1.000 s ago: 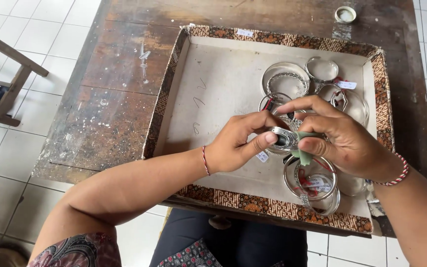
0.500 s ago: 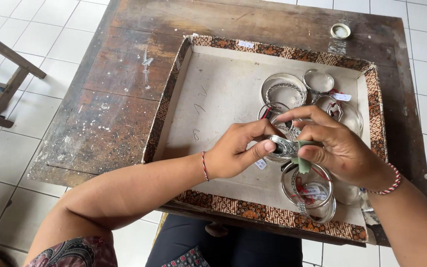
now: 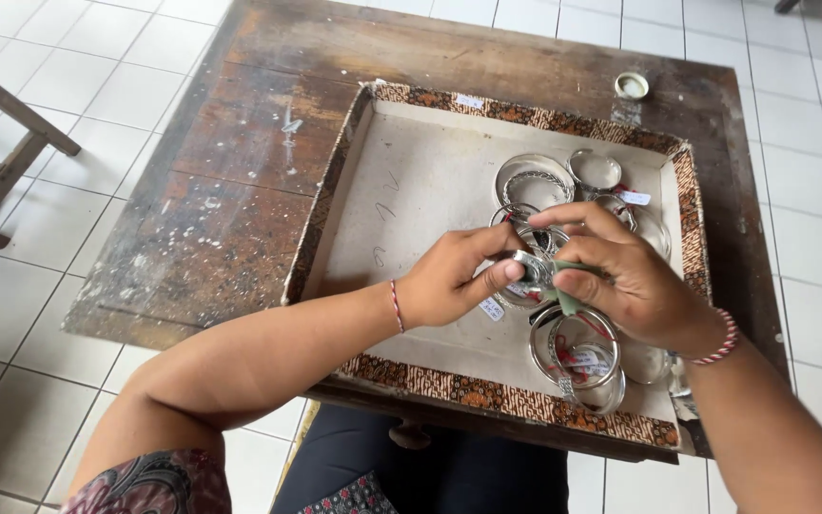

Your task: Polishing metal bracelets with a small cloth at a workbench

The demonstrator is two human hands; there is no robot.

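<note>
A shallow tray (image 3: pixel 411 181) with a patterned brown rim rests on a worn wooden table (image 3: pixel 240 171). Several silver bangles (image 3: pixel 535 181) with small tags lie in its right half. My left hand (image 3: pixel 449 281) pinches a silver bangle (image 3: pixel 531 266) between thumb and fingers. My right hand (image 3: pixel 620 276) grips the same bangle from the other side and also holds a small green piece (image 3: pixel 567 301) against it. More bangles (image 3: pixel 577 347) lie just below my right hand. Both hands hover over the tray's middle right.
A small round lid (image 3: pixel 631 87) sits on the table beyond the tray's far right corner. A wooden frame (image 3: pixel 7 152) stands on the white tiled floor at the left. My dark-clothed lap (image 3: pixel 430 471) shows under the table's near edge.
The view has shifted slightly and the tray sits lower in frame. Both hands stay together on the bangle, with only small finger movements.
</note>
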